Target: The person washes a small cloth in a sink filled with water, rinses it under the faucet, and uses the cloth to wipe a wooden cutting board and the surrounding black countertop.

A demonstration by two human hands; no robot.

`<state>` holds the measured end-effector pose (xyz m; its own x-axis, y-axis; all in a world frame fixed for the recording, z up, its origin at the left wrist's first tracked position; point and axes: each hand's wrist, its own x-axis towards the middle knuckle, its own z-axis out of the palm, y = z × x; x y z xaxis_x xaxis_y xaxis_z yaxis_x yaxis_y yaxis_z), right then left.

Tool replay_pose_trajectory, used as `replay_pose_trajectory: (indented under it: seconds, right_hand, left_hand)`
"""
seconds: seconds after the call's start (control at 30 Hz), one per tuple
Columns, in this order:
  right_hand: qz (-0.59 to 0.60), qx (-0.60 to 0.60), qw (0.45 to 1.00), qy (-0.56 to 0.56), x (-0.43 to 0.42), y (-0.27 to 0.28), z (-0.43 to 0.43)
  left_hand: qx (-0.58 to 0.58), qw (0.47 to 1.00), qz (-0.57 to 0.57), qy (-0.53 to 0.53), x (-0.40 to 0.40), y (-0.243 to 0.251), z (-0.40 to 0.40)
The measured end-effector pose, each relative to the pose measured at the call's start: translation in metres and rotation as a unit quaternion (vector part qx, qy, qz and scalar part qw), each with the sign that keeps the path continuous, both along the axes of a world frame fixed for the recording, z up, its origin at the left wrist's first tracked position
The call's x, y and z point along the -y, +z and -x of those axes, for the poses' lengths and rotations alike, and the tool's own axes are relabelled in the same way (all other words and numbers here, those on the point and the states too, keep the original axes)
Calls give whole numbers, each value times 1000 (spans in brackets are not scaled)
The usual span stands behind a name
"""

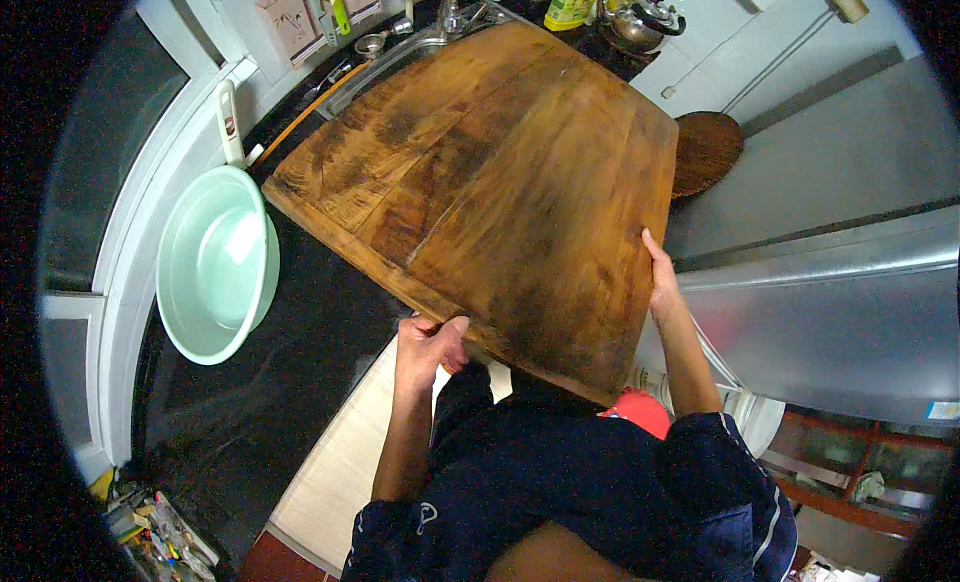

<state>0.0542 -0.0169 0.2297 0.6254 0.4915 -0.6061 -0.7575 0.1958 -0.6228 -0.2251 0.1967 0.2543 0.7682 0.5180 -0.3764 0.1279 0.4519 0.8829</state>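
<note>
A large wooden board (510, 199), made of joined planks with dark stains, is held up in front of me and partly covers the metal sink (390, 68). My left hand (431, 349) grips its near edge, with the thumb on top and the fingers beneath. My right hand (660, 274) holds the right edge, its thumb against the face and its other fingers hidden behind the board. A light green plastic basin (217, 263) rests left of the board on the black countertop (300, 312).
A steel kettle (637, 26) and a yellow bottle (571, 5) stand beyond the board's far right edge. A round dark woven item (709, 153) is behind its right edge, near a large grey appliance (825, 304). Utensils (334, 8) hang at the wall. Clutter (165, 533) lies lower left.
</note>
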Motion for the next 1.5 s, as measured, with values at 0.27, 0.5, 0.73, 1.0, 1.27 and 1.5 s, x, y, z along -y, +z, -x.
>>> replay_pose_trajectory:
  seconds: [0.27, 0.5, 0.73, 1.0, 1.27, 1.5]
  right_hand:
    - [64, 26, 996, 61, 10, 82, -35]
    - [54, 15, 995, 78, 31, 116, -45]
    - [-36, 39, 996, 67, 38, 131, -33]
    - [-75, 213, 973, -53, 62, 122, -95]
    - [-101, 288, 944, -124, 75, 121, -173]
    - [30, 377, 921, -98, 41, 159, -210]
  left_hand:
    - [61, 995, -55, -54, 12, 50, -25]
    - [166, 976, -111, -80, 30, 78, -57]
    - [211, 949, -154, -176, 34, 124, -93]
    - [304, 895, -280, -167, 37, 172, -158]
    - [397, 837, -342, -156, 22, 247, -255]
    - [352, 840, -405, -84, 0, 323, -309]
